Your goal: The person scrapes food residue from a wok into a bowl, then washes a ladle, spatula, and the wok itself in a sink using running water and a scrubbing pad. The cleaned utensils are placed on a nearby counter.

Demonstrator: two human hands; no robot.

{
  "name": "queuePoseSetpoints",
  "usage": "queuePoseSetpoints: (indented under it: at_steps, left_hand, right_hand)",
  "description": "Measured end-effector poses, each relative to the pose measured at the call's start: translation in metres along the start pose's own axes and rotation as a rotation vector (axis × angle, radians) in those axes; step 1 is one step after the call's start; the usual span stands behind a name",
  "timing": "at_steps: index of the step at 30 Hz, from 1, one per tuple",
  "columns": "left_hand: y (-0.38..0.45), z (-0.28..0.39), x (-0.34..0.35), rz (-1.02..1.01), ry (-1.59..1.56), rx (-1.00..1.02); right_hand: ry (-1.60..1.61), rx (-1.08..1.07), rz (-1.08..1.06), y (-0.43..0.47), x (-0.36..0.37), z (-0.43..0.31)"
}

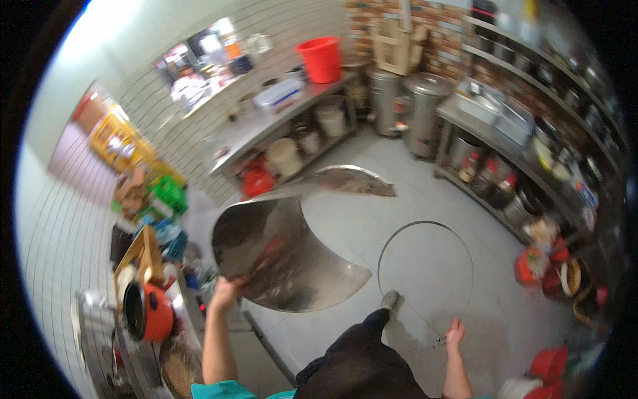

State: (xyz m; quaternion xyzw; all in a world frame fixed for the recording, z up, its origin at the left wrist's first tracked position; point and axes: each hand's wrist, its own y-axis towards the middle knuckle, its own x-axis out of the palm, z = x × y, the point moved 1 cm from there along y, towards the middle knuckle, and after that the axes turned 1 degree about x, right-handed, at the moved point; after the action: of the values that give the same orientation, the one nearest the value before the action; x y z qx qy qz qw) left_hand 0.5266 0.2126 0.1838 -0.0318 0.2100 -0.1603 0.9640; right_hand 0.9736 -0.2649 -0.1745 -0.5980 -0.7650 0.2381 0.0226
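Observation:
My left hand (pixel 225 295) grips the near left edge of a large, shiny, curved metal sheet (pixel 319 279). The sheet bows upward in front of me and mirrors the hand. Behind it lies another curved metal piece (pixel 354 180); whether it belongs to the same sheet I cannot tell. Between the fingers of my right hand (pixel 454 333) is a thin wire-like hoop (pixel 472 259), with a small fastening beside the fingertips. The hoop hangs over the grey floor (pixel 428 269), its lower left side near my shoe (pixel 392 300).
A steel worktable (pixel 294 109) with a red bucket (pixel 321 59) runs along the far wall. Metal drums (pixel 427 114) stand in the corner. To the right is a steel bench (pixel 513 142) with shelves above. An orange pot (pixel 158 313) sits at left. A person (pixel 188 84) is visible through the hatch.

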Motion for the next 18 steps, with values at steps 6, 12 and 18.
queuePoseSetpoints:
  at_steps: [6,12,18]
  left_hand:
    - [0.126,-0.092,0.321,-0.508,-0.373,-0.259]
    - [0.095,-0.059,0.573,-0.767,-0.608,-0.682]
    - [0.044,0.039,0.754,-1.035,-0.480,-0.634]
  right_hand:
    - [0.180,0.227,0.515,0.024,-0.131,0.040]
    - [0.330,0.279,0.998,-0.044,-0.250,0.021]
    - [0.709,0.191,1.329,-0.047,-0.293,-0.015]
